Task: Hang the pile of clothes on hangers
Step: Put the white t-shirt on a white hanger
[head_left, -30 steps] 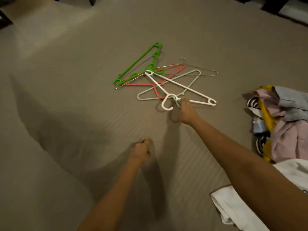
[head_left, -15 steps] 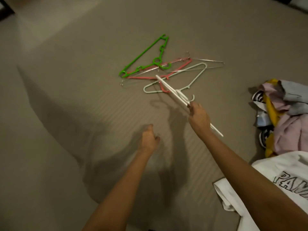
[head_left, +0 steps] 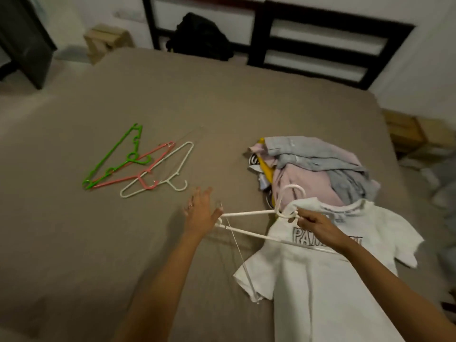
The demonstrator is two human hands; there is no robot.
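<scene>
The right grip point(head_left: 318, 224) pinches the white hanger point(head_left: 246, 213) beside its hook above the T-shirt point(head_left: 320, 287); the left grip point(head_left: 201, 213), fingers spread straight, is at the hanger's other end.

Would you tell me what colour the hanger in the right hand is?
The hanger is white, best seen in the head view.
</scene>
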